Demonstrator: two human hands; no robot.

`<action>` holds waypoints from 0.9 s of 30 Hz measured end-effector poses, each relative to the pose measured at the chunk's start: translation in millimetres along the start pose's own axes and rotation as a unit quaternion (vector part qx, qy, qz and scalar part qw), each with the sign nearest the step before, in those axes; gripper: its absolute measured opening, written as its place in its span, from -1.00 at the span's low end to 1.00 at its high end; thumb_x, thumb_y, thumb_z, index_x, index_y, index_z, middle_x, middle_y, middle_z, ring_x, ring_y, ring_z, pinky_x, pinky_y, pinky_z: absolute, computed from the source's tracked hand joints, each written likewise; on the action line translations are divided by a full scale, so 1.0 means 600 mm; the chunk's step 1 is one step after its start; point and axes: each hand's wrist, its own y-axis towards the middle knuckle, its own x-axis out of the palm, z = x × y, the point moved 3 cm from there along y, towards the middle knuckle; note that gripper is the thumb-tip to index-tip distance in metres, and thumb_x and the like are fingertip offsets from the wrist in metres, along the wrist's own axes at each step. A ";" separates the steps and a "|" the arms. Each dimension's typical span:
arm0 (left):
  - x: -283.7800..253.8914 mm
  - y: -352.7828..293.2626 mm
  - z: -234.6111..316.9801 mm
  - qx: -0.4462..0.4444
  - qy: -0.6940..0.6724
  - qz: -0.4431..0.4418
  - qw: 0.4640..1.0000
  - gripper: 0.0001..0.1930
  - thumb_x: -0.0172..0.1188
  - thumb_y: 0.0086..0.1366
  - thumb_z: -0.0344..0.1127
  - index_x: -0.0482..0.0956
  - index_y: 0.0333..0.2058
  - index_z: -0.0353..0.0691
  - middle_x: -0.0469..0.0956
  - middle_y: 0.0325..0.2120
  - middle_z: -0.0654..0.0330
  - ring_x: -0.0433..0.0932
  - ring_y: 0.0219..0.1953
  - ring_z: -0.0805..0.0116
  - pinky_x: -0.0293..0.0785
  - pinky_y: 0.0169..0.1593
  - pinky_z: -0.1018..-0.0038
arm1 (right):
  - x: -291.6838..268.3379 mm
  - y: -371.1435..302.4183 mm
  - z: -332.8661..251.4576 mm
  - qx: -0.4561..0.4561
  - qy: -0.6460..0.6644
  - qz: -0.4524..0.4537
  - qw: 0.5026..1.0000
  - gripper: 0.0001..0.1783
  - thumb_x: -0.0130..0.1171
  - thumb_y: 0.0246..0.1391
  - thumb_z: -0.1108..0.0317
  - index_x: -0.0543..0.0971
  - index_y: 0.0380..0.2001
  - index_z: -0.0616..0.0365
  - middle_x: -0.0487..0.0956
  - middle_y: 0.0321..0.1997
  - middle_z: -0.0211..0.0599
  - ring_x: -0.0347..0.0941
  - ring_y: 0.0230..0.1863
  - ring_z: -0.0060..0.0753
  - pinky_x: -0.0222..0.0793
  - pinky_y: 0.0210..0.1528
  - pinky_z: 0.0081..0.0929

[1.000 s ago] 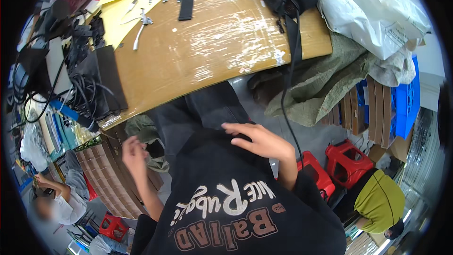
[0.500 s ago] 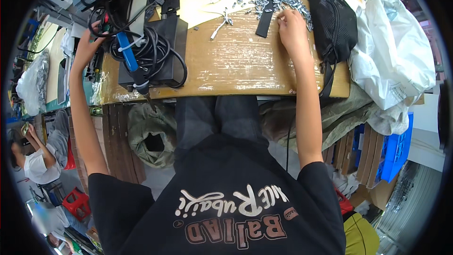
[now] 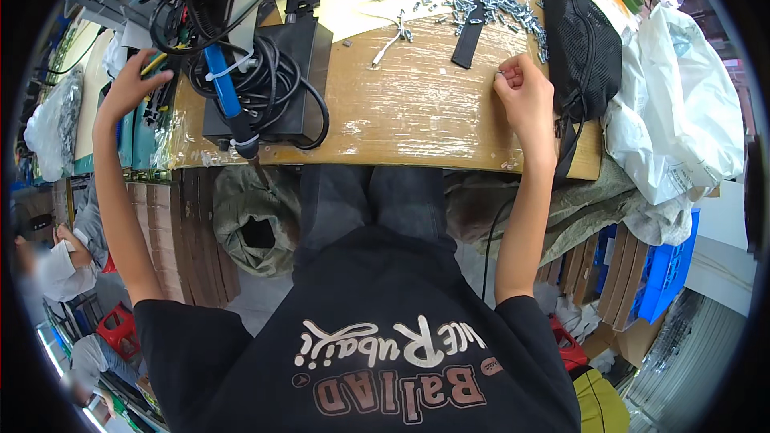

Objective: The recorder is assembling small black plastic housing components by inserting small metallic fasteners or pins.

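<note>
My right hand (image 3: 525, 100) is closed in a pinch above the table, left of the black mesh bag (image 3: 585, 44). A tiny dark metallic piece (image 3: 499, 74) shows at its fingertips, too small to make out fully. Farther off is a scattered pile of small silvery metal parts (image 3: 513, 6), with a black strap (image 3: 472, 36) lying across it. My left hand (image 3: 128, 88) is at the far left, thumb and fingers apart. Beside its fingers runs a thin yellow stick-like thing (image 3: 152, 64), near bundled cables; I see no grip on it.
A black box (image 3: 309, 56) carries coiled black cable (image 3: 277, 84) and a blue-handled tool (image 3: 220, 84). A short white cable (image 3: 387, 50) lies mid-table on the brown surface (image 3: 401, 112). A white plastic bag (image 3: 670, 104) stands right. Other people sit at the lower left.
My right hand has drawn back from the metal parts toward me and is now pinched. My left hand has moved left and slightly nearer, away from the cables. The view has shifted a little.
</note>
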 end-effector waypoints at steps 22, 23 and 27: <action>-0.035 -0.239 0.261 0.000 -0.586 0.235 0.776 -0.50 0.04 0.08 -0.43 0.13 0.01 -0.35 0.31 -0.38 0.12 0.35 -0.42 0.37 0.36 -0.44 0.57 | 0.004 -0.040 0.020 0.075 0.423 0.070 0.900 -0.82 0.12 -0.12 0.63 0.38 -0.39 0.33 0.48 -0.46 -0.26 0.45 -0.46 -0.57 0.39 -0.41 -0.70; -0.005 -0.245 0.326 0.018 -0.642 0.227 0.732 -0.50 0.08 0.02 -0.41 0.16 -0.05 -0.38 0.30 -0.47 0.13 0.34 -0.51 0.37 0.35 -0.55 0.58 | 0.003 -0.041 0.014 0.079 0.418 0.064 0.903 -0.82 0.12 -0.12 0.63 0.38 -0.39 0.34 0.47 -0.46 -0.26 0.45 -0.46 -0.57 0.38 -0.42 -0.70; 0.141 -0.228 0.483 -0.004 -0.691 0.049 0.721 -0.45 0.12 -0.02 -0.39 0.14 -0.04 -0.33 0.32 -0.46 0.10 0.39 -0.58 0.34 0.35 -0.64 0.50 | -0.002 -0.055 0.010 0.093 0.424 0.051 0.899 -0.81 0.15 -0.15 0.64 0.40 -0.39 0.34 0.48 -0.49 -0.26 0.44 -0.49 -0.58 0.37 -0.45 -0.71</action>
